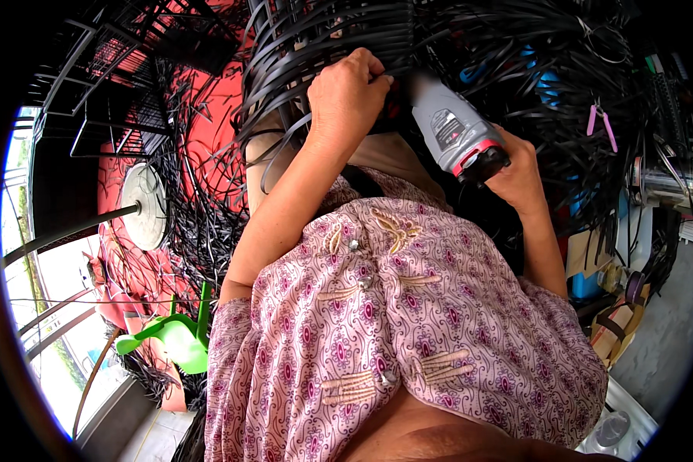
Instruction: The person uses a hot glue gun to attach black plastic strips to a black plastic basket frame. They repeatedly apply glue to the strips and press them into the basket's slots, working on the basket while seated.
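Note:
My right hand (pixel 517 171) is wrapped round a grey power tool (pixel 448 127) with a red ring and a black rear end. Its nose points up and away from me, and a blur hides the tip, so its exact kind does not show. Left of that nose, my left hand (pixel 348 96) is closed, fingers curled and thumb against them, at the edge of a mass of black flat strips (pixel 323 54). What sits between those fingers is hidden. Many strips fan out from a woven or framed piece just beyond both hands.
Pink-handled snippers (pixel 602 127) lie on strips at the right, near a shiny metal cylinder (pixel 670 183). At left are black metal racks (pixel 115 115), a round pale disc on a rod (pixel 144 206), a green plastic item (pixel 181 343) and strip offcuts over red flooring.

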`<act>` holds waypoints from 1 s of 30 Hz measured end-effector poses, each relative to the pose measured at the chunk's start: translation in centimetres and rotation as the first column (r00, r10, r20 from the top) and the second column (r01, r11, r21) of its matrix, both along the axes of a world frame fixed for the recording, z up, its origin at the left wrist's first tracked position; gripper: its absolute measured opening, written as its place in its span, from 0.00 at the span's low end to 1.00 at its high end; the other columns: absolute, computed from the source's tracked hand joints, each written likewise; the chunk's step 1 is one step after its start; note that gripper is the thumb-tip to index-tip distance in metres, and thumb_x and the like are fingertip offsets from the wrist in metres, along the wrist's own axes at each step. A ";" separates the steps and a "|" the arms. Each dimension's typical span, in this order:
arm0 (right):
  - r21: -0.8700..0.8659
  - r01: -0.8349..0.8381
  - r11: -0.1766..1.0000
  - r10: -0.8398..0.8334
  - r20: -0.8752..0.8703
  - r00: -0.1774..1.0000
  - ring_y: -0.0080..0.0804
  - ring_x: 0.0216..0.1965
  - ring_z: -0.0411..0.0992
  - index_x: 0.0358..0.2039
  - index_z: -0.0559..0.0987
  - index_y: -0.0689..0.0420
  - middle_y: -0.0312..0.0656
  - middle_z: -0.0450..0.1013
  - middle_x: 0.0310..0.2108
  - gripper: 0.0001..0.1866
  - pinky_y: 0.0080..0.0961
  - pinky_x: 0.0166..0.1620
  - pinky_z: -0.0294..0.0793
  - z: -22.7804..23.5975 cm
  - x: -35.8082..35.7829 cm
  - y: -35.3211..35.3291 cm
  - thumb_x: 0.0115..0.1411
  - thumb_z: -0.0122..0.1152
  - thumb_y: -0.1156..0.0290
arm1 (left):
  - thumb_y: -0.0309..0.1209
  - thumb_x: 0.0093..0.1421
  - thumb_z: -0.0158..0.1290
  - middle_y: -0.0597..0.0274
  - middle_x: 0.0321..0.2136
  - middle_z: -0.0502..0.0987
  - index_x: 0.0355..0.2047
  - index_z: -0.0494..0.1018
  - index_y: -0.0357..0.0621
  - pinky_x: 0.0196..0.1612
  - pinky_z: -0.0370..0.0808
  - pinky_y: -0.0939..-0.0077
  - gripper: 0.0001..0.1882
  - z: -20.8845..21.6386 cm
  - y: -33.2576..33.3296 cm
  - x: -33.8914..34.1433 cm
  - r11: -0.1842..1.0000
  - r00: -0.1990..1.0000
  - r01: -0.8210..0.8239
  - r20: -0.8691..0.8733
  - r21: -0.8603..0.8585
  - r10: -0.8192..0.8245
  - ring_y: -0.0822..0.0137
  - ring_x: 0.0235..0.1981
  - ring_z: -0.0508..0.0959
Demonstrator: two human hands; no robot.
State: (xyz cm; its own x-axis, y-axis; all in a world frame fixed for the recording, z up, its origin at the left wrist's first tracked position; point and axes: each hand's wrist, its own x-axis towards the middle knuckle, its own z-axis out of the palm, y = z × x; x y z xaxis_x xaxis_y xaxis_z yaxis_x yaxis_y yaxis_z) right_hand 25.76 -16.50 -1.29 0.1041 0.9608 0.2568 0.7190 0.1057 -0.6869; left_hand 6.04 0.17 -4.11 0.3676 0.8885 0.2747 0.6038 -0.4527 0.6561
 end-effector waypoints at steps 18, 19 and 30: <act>-0.047 0.088 0.995 -0.084 0.091 0.992 0.46 0.34 0.80 0.40 0.79 0.62 0.51 0.79 0.30 0.17 0.29 0.36 0.76 0.7 -1.2 -0.3 0.46 0.66 0.77 | 0.36 0.56 0.60 0.57 0.26 0.80 0.31 0.77 0.42 0.33 0.75 0.65 0.10 0.0 0.3 -0.5 0.980 0.989 0.122 0.060 0.156 -0.133 0.54 0.29 0.80; -0.045 0.097 0.994 -0.092 0.103 0.990 0.45 0.33 0.80 0.40 0.79 0.61 0.51 0.79 0.30 0.17 0.28 0.36 0.76 0.4 -1.4 -0.4 0.46 0.67 0.77 | 0.36 0.56 0.60 0.56 0.27 0.79 0.30 0.77 0.43 0.34 0.75 0.64 0.10 0.2 0.1 -0.7 0.976 0.992 0.128 -0.003 0.176 -0.130 0.52 0.30 0.79; -0.073 0.339 0.938 -0.346 -0.131 0.929 0.31 0.33 0.79 0.37 0.80 0.64 0.47 0.80 0.31 0.17 0.28 0.39 0.76 -3.4 1.2 -6.9 0.45 0.73 0.75 | 0.41 0.70 0.47 0.74 0.20 0.64 0.39 0.81 0.39 0.28 0.60 0.83 0.19 6.5 -3.6 -5.6 0.974 0.898 0.226 0.389 -0.010 -0.205 0.80 0.23 0.62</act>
